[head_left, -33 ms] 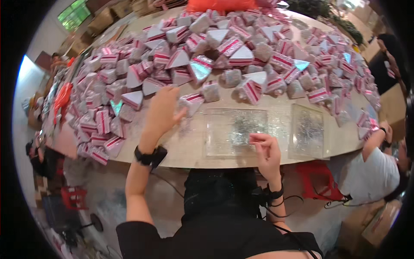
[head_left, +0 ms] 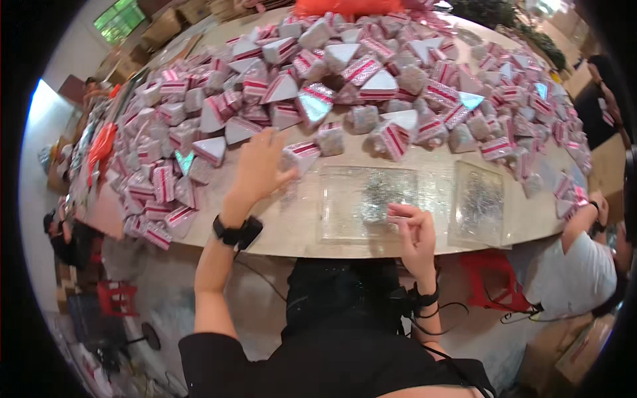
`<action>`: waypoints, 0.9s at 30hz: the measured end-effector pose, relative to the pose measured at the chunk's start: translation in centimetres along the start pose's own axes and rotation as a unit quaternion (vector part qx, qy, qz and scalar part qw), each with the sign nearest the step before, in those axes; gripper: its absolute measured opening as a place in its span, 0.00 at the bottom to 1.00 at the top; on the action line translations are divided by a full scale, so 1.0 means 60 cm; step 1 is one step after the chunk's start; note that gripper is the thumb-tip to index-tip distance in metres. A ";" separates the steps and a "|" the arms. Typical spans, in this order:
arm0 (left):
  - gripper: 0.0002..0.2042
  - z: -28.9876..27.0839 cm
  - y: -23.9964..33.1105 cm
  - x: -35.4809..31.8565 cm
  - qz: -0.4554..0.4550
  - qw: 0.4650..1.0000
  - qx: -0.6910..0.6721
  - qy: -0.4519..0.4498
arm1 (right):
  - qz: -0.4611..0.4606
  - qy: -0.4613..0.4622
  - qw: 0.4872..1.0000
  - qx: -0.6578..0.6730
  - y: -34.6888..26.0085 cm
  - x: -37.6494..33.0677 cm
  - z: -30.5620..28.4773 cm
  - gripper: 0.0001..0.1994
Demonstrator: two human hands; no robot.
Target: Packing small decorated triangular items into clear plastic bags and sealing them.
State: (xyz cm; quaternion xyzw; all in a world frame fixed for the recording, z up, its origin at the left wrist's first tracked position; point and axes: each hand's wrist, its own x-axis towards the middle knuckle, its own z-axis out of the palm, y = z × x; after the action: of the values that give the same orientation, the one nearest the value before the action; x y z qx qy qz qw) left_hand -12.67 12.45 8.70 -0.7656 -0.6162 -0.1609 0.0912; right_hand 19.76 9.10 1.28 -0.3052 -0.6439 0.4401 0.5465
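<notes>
My left hand reaches to the near edge of a big heap of glittery cake-slice-shaped wedges, white with pink stripes. Its fingers are stretched and spread, with nothing seen in them. Just right of its thumb lies one striped wedge. Over the right edge of a clear shallow tray, my right hand has thumb and fingers pinched together. Whatever it may hold is too small to make out. Thin silvery bits lie in that tray.
A second clear tray with silvery bits stands to the right. Farther right, a person in a white top sits by the table. A red stool is below the front edge. Orange bags lie at the far side.
My left hand's fingers spread wider, with the thumb farther out. The whole view shifts slightly. My right hand keeps its pinch over the tray.
</notes>
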 end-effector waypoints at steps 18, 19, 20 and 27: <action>0.33 0.013 0.089 -0.123 -0.048 0.998 -0.012 -0.040 | -0.030 -0.018 0.999 0.022 0.023 0.035 0.004 0.09; 0.34 0.007 0.094 -0.126 -0.057 0.994 -0.076 -0.053 | -0.037 -0.020 0.999 -0.002 0.021 0.030 0.003 0.09; 0.34 0.003 0.098 -0.127 -0.057 0.994 -0.080 -0.055 | -0.045 -0.022 0.998 -0.027 0.019 0.024 0.003 0.10; 0.27 0.023 0.118 -0.157 -0.114 0.981 -0.155 -0.030 | -0.033 0.038 0.996 -0.068 0.001 -0.003 -0.010 0.10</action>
State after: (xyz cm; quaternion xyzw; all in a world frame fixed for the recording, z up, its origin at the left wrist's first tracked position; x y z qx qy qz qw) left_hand -7.39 2.75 4.45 -0.6999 -0.6693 -0.2406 -0.0664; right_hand 20.40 9.12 1.15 -0.3367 -0.6607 0.3655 0.5626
